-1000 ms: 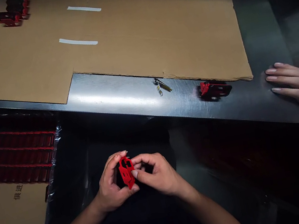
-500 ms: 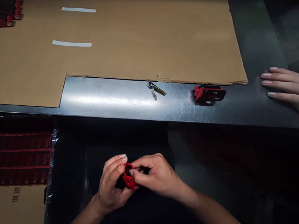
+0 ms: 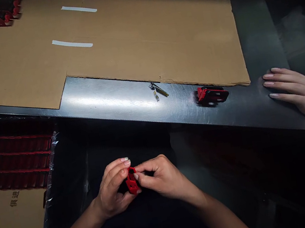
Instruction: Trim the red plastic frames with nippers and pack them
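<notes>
Both my hands meet low in front of me, below the metal table's edge. My left hand (image 3: 113,189) curls round a small red plastic part (image 3: 131,183), thumb under it and fingers over it. My right hand (image 3: 160,178) pinches the same part from the right with thumb and forefinger. Most of the part is hidden by my fingers. Another red and black part (image 3: 211,95) lies on the steel table (image 3: 114,99) to the upper right, well away from both hands.
A cardboard sheet (image 3: 134,42) with two white tape strips covers the table's far side. Red parts (image 3: 1,11) stand at its top left. A small metal piece (image 3: 157,90) lies on the steel. A box of red parts (image 3: 15,157) sits at left. Another person's hand (image 3: 299,92) rests at right.
The red part has been turned in my hands and now shows less of itself. The view has shifted slightly, and the other person's hand has moved a little left.
</notes>
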A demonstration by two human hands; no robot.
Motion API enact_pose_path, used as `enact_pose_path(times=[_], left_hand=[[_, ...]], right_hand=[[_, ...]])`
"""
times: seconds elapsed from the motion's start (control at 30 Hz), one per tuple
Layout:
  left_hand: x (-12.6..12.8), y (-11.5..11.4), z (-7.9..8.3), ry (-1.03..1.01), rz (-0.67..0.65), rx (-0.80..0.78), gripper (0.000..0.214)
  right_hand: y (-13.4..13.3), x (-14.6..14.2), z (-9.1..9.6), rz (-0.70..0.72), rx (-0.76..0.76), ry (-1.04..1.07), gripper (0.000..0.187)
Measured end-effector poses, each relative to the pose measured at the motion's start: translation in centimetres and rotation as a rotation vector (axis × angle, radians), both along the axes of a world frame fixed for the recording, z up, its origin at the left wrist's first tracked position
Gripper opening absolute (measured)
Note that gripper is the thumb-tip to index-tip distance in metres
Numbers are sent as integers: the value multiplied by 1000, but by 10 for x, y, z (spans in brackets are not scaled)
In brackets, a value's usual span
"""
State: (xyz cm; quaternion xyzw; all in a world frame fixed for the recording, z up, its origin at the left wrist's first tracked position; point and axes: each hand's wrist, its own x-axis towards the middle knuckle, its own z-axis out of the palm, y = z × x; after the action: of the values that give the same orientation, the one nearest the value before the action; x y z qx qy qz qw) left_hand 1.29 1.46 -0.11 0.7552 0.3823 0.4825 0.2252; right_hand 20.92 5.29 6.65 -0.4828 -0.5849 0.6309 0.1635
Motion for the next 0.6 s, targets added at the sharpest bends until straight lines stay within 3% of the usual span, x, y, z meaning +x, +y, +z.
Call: enact_pose_path(times=[0.2, 0.43, 0.6], left_hand=[[-1, 2, 0, 3, -42, 40, 79], [-2, 3, 2, -56, -79, -53, 80], [0, 4, 3, -19, -71, 12, 77]], right_hand=[[-3, -8, -4, -90, -55, -43, 17], [5, 5, 5, 67, -60, 26, 23], [4, 3, 1, 13, -84, 13, 19]])
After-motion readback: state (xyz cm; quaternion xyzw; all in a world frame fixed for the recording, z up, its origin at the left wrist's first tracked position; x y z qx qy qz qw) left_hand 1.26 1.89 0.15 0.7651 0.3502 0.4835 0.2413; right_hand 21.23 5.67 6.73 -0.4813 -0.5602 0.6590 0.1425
